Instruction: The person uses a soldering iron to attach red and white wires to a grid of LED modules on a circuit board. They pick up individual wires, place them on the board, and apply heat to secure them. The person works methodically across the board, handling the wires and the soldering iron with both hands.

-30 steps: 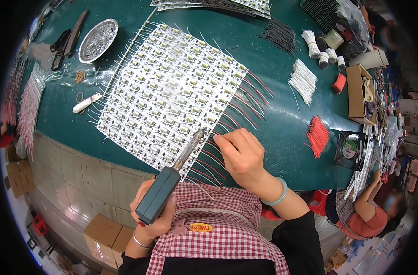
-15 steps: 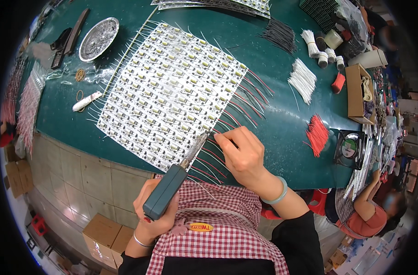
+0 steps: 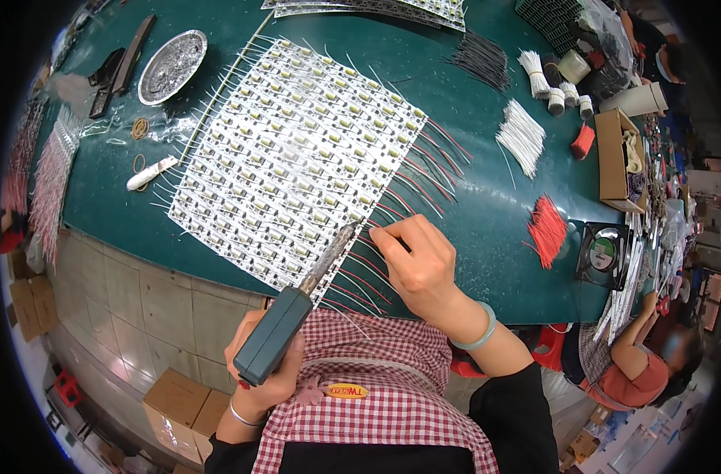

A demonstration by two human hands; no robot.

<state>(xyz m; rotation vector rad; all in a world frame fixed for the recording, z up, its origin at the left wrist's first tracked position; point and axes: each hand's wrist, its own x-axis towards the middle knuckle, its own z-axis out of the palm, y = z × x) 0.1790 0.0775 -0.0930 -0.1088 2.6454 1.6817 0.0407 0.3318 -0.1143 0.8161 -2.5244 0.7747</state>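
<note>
A large white panel of small LED boards (image 3: pixel 297 158) lies on the green table (image 3: pixel 471 205), with white wires along its left side and red wires along its right side. My left hand (image 3: pixel 266 375) grips the grey-green handle of a soldering iron (image 3: pixel 293 312), whose tip touches the panel's near right edge. My right hand (image 3: pixel 420 265) pinches a red wire (image 3: pixel 376 237) right beside that tip. A light green bangle sits on my right wrist.
Loose red wires (image 3: pixel 547 229), white wire bundles (image 3: pixel 522 134) and black wires (image 3: pixel 479 59) lie to the right. A cardboard box (image 3: pixel 617 158), a small fan (image 3: pixel 604 254), a round metal dish (image 3: pixel 171 65) and a white tube (image 3: pixel 151 172) are on the table. Another person (image 3: pixel 641 359) sits at the right.
The soldering iron's tip and my right hand's pinched wire have shifted slightly along the panel's near right edge. Otherwise nothing has moved.
</note>
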